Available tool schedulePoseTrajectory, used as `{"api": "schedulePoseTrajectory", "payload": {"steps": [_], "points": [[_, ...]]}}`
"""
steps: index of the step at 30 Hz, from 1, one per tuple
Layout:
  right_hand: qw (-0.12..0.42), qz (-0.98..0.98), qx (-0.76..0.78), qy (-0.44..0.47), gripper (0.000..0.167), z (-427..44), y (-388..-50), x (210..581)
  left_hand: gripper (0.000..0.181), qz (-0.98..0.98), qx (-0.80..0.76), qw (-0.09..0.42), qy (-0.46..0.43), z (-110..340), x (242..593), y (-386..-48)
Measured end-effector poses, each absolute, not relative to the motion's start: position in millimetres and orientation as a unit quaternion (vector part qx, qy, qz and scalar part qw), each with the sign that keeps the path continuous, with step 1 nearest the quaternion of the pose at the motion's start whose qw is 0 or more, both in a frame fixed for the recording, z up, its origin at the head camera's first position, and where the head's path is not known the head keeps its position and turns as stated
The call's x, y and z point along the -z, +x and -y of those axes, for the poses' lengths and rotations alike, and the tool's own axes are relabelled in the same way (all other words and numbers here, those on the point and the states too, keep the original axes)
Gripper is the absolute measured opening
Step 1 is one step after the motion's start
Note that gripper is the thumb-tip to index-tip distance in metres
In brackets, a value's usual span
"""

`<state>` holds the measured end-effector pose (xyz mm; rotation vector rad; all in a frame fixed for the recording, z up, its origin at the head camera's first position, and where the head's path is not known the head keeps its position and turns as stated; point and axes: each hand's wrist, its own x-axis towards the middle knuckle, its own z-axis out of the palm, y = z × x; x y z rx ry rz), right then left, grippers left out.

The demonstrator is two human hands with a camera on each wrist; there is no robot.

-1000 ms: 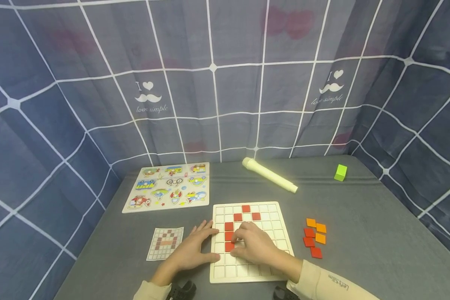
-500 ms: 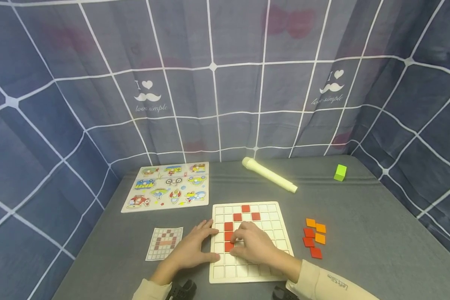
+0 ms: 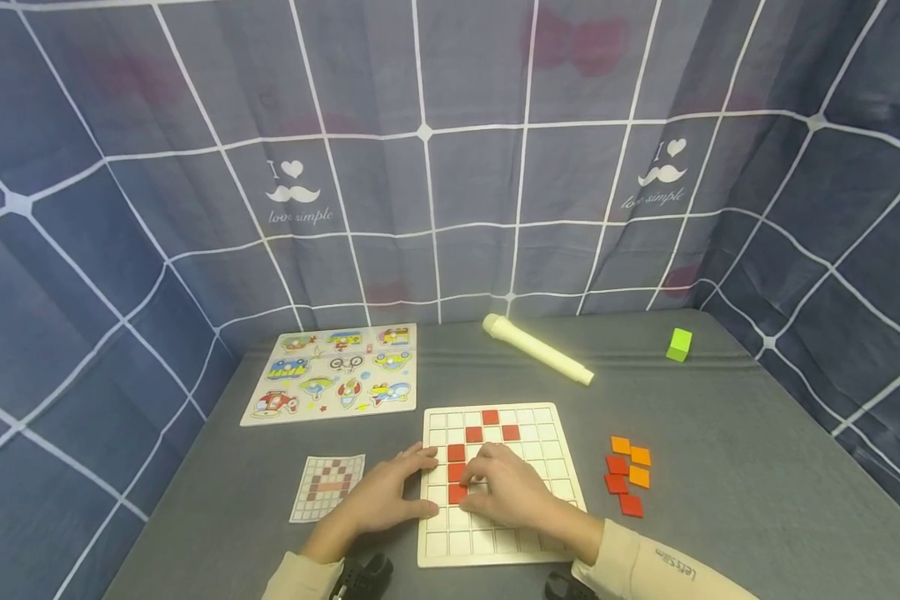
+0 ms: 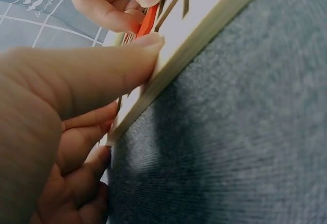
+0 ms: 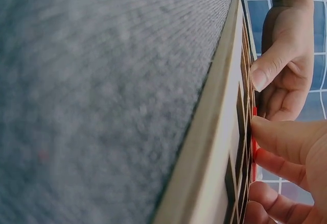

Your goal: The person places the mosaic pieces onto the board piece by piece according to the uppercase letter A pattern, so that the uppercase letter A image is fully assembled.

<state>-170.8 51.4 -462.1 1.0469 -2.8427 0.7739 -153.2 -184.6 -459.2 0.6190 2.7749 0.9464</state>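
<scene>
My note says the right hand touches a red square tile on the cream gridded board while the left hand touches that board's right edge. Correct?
The edge is wrong: the head view shows the left hand touching the left edge of the cream gridded board.

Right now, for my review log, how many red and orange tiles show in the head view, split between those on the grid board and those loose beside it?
Red tiles on the grid board: 6
Loose red tiles: 3
Loose orange tiles: 3
Total in view: 12; the right hand could hide others.
</scene>
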Motion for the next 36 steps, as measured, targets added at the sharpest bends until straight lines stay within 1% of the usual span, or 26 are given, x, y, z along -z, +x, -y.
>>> {"api": "schedulePoseTrajectory", "payload": {"steps": [11, 16, 21, 25, 32, 36], "points": [[0.01, 0.912, -0.253, 0.321, 0.02, -50, -172, 462, 0.064, -0.924, -0.318, 0.068, 0.203, 185, 459, -154], [0.002, 0.911, -0.26, 0.321, 0.021, -51, -172, 462, 0.063, -0.923, -0.318, 0.069, 0.206, 186, 461, -153], [0.009, 0.891, -0.31, 0.331, 0.019, -62, -171, 461, 0.063, -0.922, -0.319, 0.069, 0.21, 185, 463, -153], [0.019, 0.882, -0.356, 0.309, 0.02, -89, -170, 458, 0.063, -0.919, -0.324, 0.072, 0.212, 184, 464, -153], [0.011, 0.907, -0.376, 0.189, 0.028, -164, -170, 448, 0.063, -0.918, -0.321, 0.071, 0.221, 185, 462, -152], [0.035, 0.926, -0.347, 0.141, 0.031, -205, -168, 447, 0.064, -0.919, -0.319, 0.066, 0.222, 185, 462, -152]]}}
